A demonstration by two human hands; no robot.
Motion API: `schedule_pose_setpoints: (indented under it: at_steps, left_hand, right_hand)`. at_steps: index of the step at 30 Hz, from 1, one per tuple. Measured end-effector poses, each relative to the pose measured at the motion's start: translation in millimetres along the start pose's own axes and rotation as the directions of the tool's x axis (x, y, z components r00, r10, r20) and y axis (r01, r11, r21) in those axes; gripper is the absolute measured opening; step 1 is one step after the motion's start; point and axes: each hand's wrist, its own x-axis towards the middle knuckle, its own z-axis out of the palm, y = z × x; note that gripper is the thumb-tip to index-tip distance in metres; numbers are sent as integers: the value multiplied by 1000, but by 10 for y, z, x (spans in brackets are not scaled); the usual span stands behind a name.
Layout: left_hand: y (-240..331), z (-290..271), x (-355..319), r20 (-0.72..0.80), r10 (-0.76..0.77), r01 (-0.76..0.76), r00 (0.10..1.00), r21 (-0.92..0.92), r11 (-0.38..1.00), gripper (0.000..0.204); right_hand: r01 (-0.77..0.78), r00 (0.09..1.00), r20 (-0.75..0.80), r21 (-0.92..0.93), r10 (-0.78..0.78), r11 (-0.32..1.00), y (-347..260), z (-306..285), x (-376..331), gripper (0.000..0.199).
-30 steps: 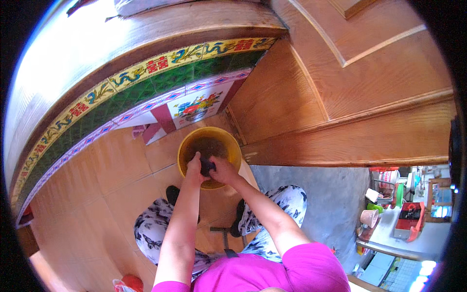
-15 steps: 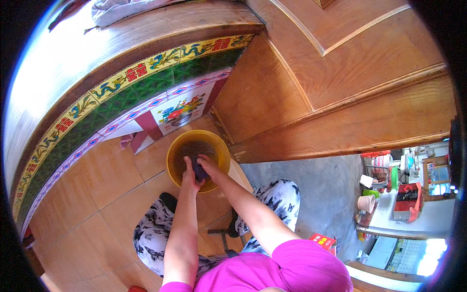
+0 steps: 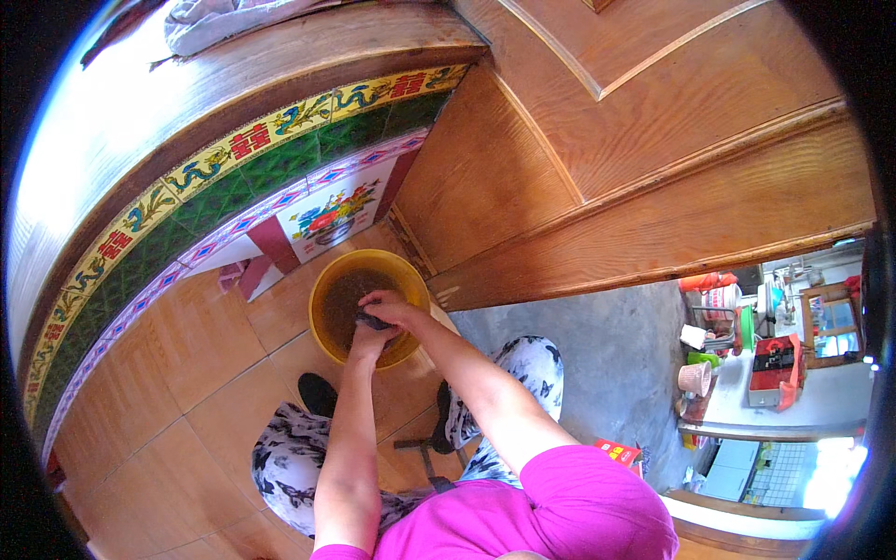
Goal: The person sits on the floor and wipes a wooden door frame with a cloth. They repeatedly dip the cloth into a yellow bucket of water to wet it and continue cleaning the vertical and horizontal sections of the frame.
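The dark bundle (image 3: 374, 322) lies roughly crosswise between the hands, the left hand (image 3: 367, 342) seemingly clamped on its near end, the right hand (image 3: 390, 310) across its far edge with fingers bent, their grip unclear, the yellow bucket (image 3: 321, 308) around them, tiled floor (image 3: 224, 383) beneath, wooden panelling (image 3: 485, 177) beyond.
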Motion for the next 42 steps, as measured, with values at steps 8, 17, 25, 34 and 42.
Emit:
schedule_pose_setpoints:
  at_steps: [8,17,25,34,42]
  left_hand:
    - [22,103,-49,-182,-13,16,983,16,1000,35]
    - [182,-122,-87,343,-278,441,897,-696,566,20]
    - [16,-242,-20,456,-293,534,841,-604,593,17]
    - [-445,-70,278,-26,-115,117,993,99,988,15]
    - [-687,-38,393,-171,215,-67,962,610,789,20]
  right_hand:
    - [-3,999,34,60,1,998,18,-55,14,36]
    - [-470,829,550,584,104,661,-116,-247,-194,48]
    - [-206,938,346,501,23,840,-382,-48,-254,36]
    - [30,999,12,-31,-29,999,-41,206,192,25]
    - [119,923,-350,-127,-157,985,27,371,56,29]
